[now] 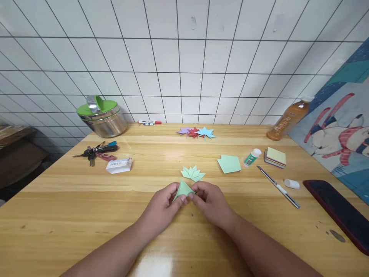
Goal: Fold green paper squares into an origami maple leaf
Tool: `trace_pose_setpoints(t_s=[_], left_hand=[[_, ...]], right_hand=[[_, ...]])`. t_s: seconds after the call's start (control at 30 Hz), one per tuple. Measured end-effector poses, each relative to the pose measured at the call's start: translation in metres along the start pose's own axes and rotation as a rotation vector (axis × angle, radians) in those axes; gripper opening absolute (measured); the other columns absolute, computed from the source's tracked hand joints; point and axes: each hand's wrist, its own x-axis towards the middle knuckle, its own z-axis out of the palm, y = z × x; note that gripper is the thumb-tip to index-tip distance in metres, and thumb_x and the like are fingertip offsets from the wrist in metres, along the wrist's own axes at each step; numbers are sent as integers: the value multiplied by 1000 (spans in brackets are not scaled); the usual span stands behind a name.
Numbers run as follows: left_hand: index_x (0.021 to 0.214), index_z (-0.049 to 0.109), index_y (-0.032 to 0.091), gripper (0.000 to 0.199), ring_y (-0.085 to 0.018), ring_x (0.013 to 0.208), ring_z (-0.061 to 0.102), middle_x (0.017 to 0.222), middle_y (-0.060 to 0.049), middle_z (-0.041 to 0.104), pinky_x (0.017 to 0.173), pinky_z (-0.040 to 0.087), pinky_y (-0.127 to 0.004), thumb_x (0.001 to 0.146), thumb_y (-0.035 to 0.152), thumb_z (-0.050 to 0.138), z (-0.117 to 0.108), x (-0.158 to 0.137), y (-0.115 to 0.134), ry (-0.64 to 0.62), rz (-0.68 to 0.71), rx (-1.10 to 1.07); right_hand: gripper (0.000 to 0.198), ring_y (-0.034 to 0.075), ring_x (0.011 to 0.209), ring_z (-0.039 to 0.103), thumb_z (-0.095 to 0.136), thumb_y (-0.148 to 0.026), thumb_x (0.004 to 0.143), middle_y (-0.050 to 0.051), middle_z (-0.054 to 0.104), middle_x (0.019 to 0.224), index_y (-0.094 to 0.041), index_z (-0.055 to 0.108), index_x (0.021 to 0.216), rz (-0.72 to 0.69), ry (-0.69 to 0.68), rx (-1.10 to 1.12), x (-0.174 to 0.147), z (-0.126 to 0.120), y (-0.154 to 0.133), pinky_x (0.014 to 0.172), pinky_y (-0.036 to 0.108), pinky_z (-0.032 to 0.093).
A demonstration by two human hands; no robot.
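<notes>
**Folded green paper (183, 189) pinched in two hands at table centre, edges part-hidden**

Far left: brown item (17, 146) cut off by frame; can't be identified. Steel pot (106, 122) closed by green lid, contents hidden. Keys (98, 151) bunched, so can't be counted. Print on white packet (119, 166) too small to be read. Markers (149, 123) overlapped near the wall.

Left hand (163, 207): left side of the paper gripped between thumb and fingers; fingertips behind it hidden. Paper: pale green, matte, folded to a sharp upward point, sloped sides, lower edge part-covered by thumbs. Layers can't be counted; whether the table (72, 215) is touched can't be told. Green spiky pieces (193, 173) are laid just beyond, fanned. Further back, red leaf (194, 133) is overlapped by blue leaf (205, 132); purple leaf (183, 131) set at its left. Right hand (213, 200): right corner pinched by thumb and index finger, other fingers curled and mostly hidden.

Right: green sheets (230, 164) stacked, lower layers barely shown. Glue stick (252, 157) tilted in view. Note stack (275, 157) seen beside it. Type of silver tool (278, 186) can't be confirmed. Bottle (288, 119) lettering hard to read. Phone (337, 211) clipped by right frame edge.
</notes>
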Motion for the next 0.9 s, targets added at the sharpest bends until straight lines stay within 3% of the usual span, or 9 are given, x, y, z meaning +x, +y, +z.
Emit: trace_pose_setpoints(t_s=[0.13,0.23,0.33,0.47,0.8,0.9], left_hand=[[92,56,19,18,-18,77,59,83,-3,64,69,45,-25,81,33,53,1,-2,2,-30,1,-55],[109,53,20,35,-21,90,59,103,-8,63,75,46,-28,78,36,58,-1,-3,3,-70,19,-136],[113,54,18,39,-24,96,58,108,-10,62,76,45,-30,84,44,46,-5,-2,1,-74,-15,-275],[104,59,17,34,-22,90,59,95,-8,66,72,44,-27,85,43,45,-6,2,-4,-77,-82,-308],[74,58,17,27,-16,69,54,72,-1,62,66,39,-24,85,38,45,-4,3,0,-71,-47,19],[70,56,18,28,-15,65,52,68,0,60,63,38,-23,85,38,44,-4,3,-2,-51,-57,56]], right_hand=[[18,10,54,42,51,-32,80,-3,49,58,-20,55,67,-18,11,-33,1,0,3,50,21,32],[17,10,53,41,51,-31,79,-4,48,58,-20,53,67,5,19,3,1,0,3,50,21,32],[16,9,51,38,51,-30,77,-5,43,56,-19,50,64,50,30,63,2,-1,1,49,21,30],[17,9,51,35,52,-29,75,-5,39,55,-19,47,63,72,41,106,3,-3,-2,48,21,29],[19,8,50,34,52,-29,76,-5,37,54,-19,45,61,50,43,93,2,-2,-5,47,20,28],[17,9,52,37,53,-32,78,-4,45,59,-18,52,68,-31,-20,139,-1,-4,-5,49,20,31]])
